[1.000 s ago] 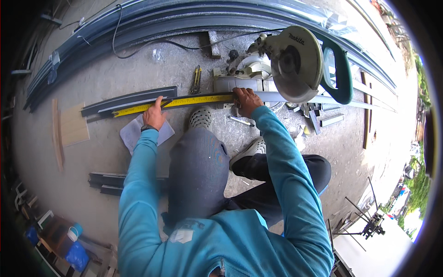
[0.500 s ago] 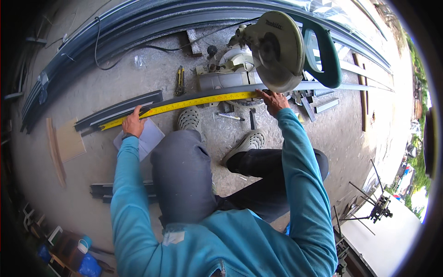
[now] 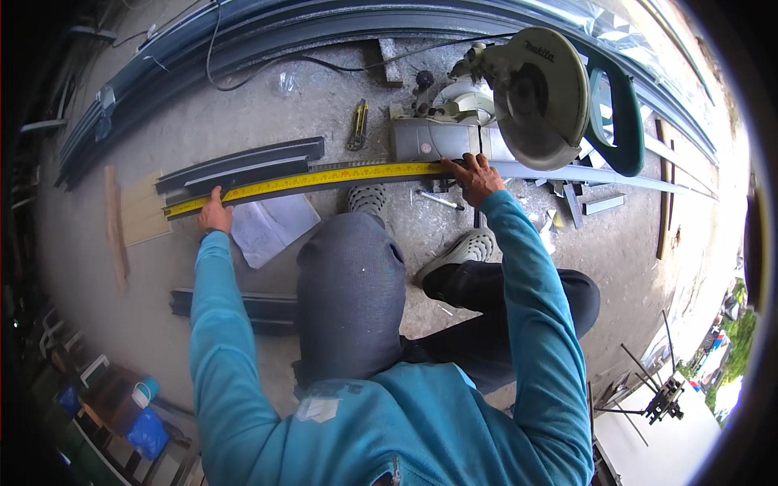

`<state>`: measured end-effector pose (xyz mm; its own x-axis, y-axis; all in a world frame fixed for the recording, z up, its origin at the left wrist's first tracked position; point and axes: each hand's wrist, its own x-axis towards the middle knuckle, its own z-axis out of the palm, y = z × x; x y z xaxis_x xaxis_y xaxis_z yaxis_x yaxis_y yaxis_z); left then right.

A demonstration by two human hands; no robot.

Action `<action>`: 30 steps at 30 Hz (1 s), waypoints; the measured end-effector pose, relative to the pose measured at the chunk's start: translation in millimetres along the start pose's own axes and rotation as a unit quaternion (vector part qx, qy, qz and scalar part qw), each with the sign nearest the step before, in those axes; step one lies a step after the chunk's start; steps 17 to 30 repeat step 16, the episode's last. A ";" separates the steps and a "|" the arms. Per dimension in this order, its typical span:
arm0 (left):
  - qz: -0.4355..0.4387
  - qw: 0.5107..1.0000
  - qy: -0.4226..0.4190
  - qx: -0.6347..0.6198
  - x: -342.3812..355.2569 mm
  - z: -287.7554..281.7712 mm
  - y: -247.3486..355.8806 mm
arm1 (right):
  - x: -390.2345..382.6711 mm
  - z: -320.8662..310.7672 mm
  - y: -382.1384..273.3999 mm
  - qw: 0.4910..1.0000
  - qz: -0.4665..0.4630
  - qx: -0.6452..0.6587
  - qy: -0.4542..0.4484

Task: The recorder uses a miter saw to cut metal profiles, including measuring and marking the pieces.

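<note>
A long grey metal profile lies crosswise before me, passing under the miter saw. A yellow tape measure blade is stretched along the profile's near side. At the tape's left end, my left hand grips with thumb and fingers closed on it; any hold on the profile cannot be made out. My right hand is closed around the tape's other end, just in front of the saw base. Its fingertips touch the profile. The tape's case is not visible.
Beyond the tape are short dark profiles and a yellow-black utility knife. Paper lies by my left knee. Offcuts and a marker lie near the saw. Long profiles and a cable run behind.
My view has shifted, so the saw and floor items appear farther right. Both hands and the tape have moved left relative to the saw. More of the paper shows beside my knee.
</note>
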<state>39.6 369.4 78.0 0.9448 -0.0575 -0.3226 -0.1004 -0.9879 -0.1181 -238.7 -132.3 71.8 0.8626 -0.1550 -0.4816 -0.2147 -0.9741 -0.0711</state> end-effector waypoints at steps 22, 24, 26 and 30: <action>0.022 0.999 -0.002 0.026 0.4 0.9 6.7 | -7.5 -9.5 9.2 1.000 0.011 0.018 0.001; 0.022 0.999 -0.002 0.026 0.4 0.9 6.7 | -7.5 -9.5 9.2 1.000 0.011 0.018 0.001; 0.022 0.999 -0.002 0.026 0.4 0.9 6.7 | -7.5 -9.5 9.2 1.000 0.011 0.018 0.001; 0.022 0.999 -0.002 0.026 0.4 0.9 6.7 | -7.5 -9.5 9.2 1.000 0.011 0.018 0.001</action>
